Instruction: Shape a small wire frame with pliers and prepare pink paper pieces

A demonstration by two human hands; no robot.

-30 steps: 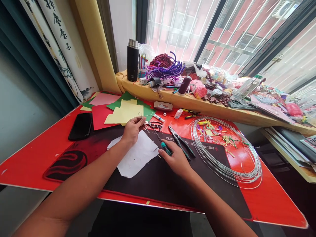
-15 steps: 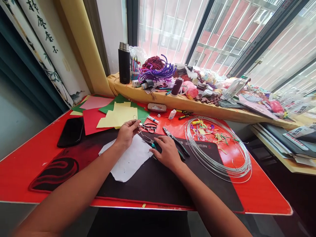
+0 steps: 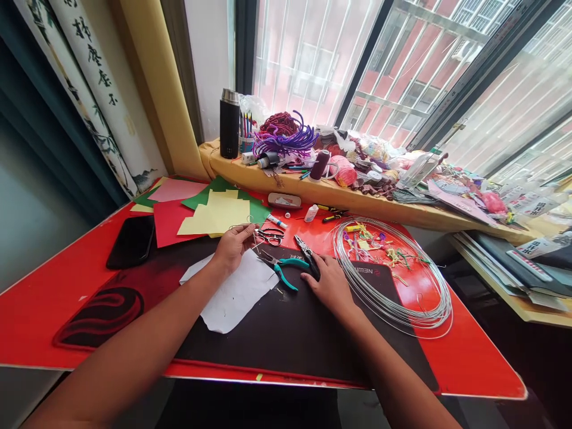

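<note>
Just let go of the teal pliers [image 3: 283,261], now lying on the black mat [image 3: 277,339] with handles spread and jaws toward the white paper [image 3: 232,298]. Shifted the right hand [image 3: 331,281] across to the dark pliers [image 3: 306,250], with fingers over the handles; cannot tell whether wrapped tight or merely resting there. Looks like a change of tool partway through working the bent wire [image 3: 255,239], not a pause, to judge from the left hand [image 3: 233,247]: still pinching that thin wire between thumb and fingertips, above the far edge of the paper and close by the scissors [image 3: 270,237]. Too fine at this scale to make out the wire's full shape. Well apart to the right, beyond both pliers, the wire coil [image 3: 442,307], untouched.
</note>
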